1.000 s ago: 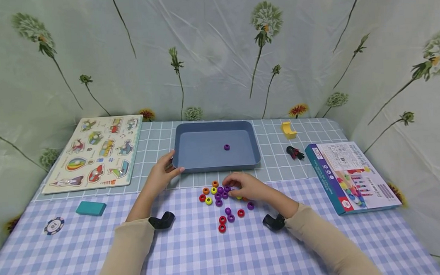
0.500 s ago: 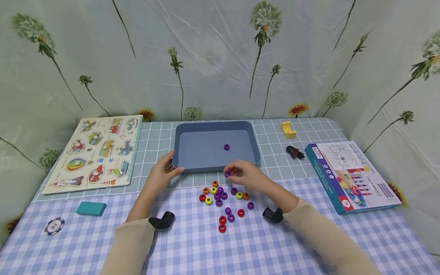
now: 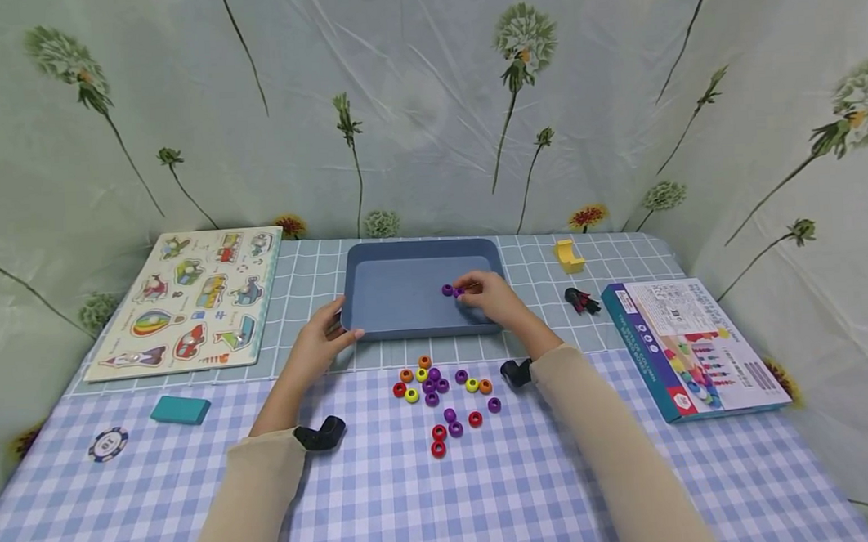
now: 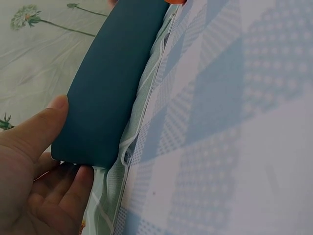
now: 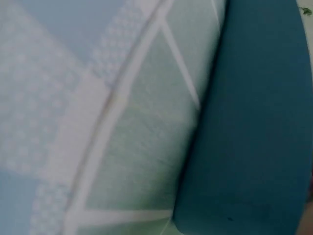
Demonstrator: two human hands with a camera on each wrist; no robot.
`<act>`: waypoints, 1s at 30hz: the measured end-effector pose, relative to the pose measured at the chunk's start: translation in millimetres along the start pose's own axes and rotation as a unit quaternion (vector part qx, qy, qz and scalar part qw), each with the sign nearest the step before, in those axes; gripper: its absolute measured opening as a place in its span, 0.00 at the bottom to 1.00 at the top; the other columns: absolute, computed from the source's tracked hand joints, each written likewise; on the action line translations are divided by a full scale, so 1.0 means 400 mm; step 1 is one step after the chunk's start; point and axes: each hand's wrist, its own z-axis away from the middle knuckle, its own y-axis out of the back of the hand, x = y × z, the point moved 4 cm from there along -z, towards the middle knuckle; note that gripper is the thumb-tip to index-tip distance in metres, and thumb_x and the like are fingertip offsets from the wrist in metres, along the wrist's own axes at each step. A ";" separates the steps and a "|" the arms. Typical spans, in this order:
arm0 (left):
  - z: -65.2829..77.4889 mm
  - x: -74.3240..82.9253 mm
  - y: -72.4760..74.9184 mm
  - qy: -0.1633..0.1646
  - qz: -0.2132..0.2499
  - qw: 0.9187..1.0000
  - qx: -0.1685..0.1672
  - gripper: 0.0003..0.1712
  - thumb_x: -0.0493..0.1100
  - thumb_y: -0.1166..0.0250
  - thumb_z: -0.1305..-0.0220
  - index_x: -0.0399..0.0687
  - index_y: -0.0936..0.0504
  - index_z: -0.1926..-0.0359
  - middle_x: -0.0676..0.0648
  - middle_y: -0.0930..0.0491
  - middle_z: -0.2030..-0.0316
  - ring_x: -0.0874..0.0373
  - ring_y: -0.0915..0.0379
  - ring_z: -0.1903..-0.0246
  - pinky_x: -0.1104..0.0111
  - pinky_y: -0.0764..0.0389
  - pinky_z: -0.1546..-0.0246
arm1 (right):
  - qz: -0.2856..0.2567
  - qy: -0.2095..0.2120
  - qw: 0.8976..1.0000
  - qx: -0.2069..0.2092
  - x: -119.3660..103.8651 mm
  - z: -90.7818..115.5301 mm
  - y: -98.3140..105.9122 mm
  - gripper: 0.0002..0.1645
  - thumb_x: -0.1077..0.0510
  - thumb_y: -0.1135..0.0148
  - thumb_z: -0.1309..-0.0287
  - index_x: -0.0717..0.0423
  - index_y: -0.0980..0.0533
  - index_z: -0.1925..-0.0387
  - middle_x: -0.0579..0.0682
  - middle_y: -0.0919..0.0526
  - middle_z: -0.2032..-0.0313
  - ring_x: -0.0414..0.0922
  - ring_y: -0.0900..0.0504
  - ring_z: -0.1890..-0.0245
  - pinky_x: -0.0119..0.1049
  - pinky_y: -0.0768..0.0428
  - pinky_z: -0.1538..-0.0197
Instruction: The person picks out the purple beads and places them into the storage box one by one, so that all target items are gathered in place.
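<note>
While your right grip [image 3: 490, 294] pinches one purple bead [image 3: 460, 292] inside the blue-grey tray [image 3: 395, 302], a second purple bead [image 3: 446, 290] sits just left of it; you cannot tell whether the two touch. Your left grip [image 3: 315, 340] holds the tray's near left corner between thumb and fingers.

Nearer you than the right grip, on the counter [image 3: 373, 511], you have eight purple beads [image 3: 450, 415], four red beads [image 3: 439, 455], three yellow beads [image 3: 472, 389] and three orange beads [image 3: 486, 392]. Left of your left grip lie one puzzle board [image 3: 204, 316], one teal block [image 3: 179, 410] and one round chip [image 3: 107, 444]; right of your right grip, one yellow piece [image 3: 569, 257], one black-and-red figure [image 3: 582, 301] and one flat box [image 3: 696, 347].

Your right wrist crosses the tray's rim at the near right, and the tray's floor stretches broad from your right grip toward the left one.

Half a second ago your right grip was at the near rim with a purple bead; now it is farther in, and your left grip has stayed put.
</note>
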 end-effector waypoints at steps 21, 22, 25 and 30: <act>-0.001 -0.006 0.002 0.002 -0.004 1.000 -0.002 0.45 0.56 0.41 0.55 0.46 0.50 0.39 0.41 0.51 0.41 0.47 0.49 0.45 0.64 0.35 0.50 | -0.084 0.074 0.993 0.027 -0.068 0.067 0.002 0.20 0.63 0.43 0.53 0.67 0.33 0.56 0.61 0.30 0.59 0.50 0.29 0.61 0.36 0.27 0.58; -0.001 -0.006 0.002 0.002 -0.004 1.000 -0.001 0.45 0.56 0.41 0.55 0.46 0.50 0.39 0.41 0.51 0.41 0.47 0.49 0.45 0.64 0.35 0.50 | -0.097 0.087 0.991 0.026 -0.084 0.088 0.001 0.20 0.63 0.43 0.53 0.68 0.33 0.57 0.62 0.30 0.59 0.52 0.30 0.61 0.38 0.27 0.57; -0.001 -0.005 0.000 0.003 -0.005 1.000 -0.002 0.45 0.56 0.41 0.55 0.46 0.50 0.39 0.41 0.51 0.41 0.47 0.49 0.45 0.64 0.35 0.50 | -0.116 0.104 0.988 0.010 -0.124 0.154 -0.009 0.20 0.66 0.43 0.54 0.70 0.34 0.57 0.62 0.30 0.60 0.57 0.31 0.60 0.42 0.28 0.56; -0.002 -0.003 -0.001 0.001 -0.005 1.000 -0.004 0.44 0.55 0.41 0.54 0.46 0.50 0.39 0.41 0.51 0.41 0.47 0.49 0.45 0.63 0.35 0.50 | -0.110 0.085 0.990 -0.035 -0.116 0.228 -0.047 0.20 0.67 0.42 0.56 0.70 0.33 0.58 0.62 0.30 0.59 0.58 0.31 0.61 0.47 0.29 0.57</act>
